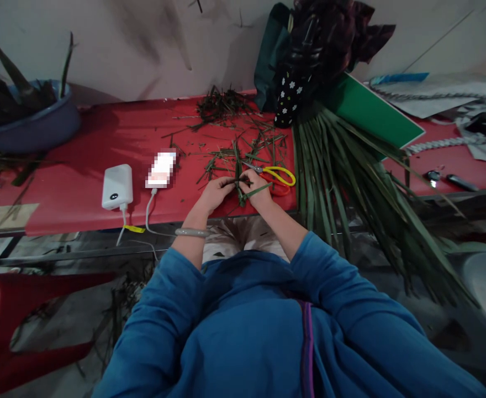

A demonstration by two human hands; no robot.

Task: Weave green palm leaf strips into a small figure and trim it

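Between my two hands is a small woven piece of green palm leaf strips (240, 194), near the table's front edge. My left hand (218, 193), with a bangle on its wrist, pinches the piece from the left. From the right, my right hand (256, 187) pinches it too, and one loose strip sticks out across that hand. Yellow-handled scissors (282, 175) lie on the table just beyond my right hand, their blades pointing left. Leaf scraps (222, 152) are scattered behind the piece. My fingertips partly hide the woven part.
Long palm leaves (326, 166) hang over the table edge at right, beside a green board (375, 110) and dark bags (321, 38). To the left are a white power bank (117, 187), a cabled phone (161, 168) and a blue basin (31, 130). A red stool (40, 287) stands below.
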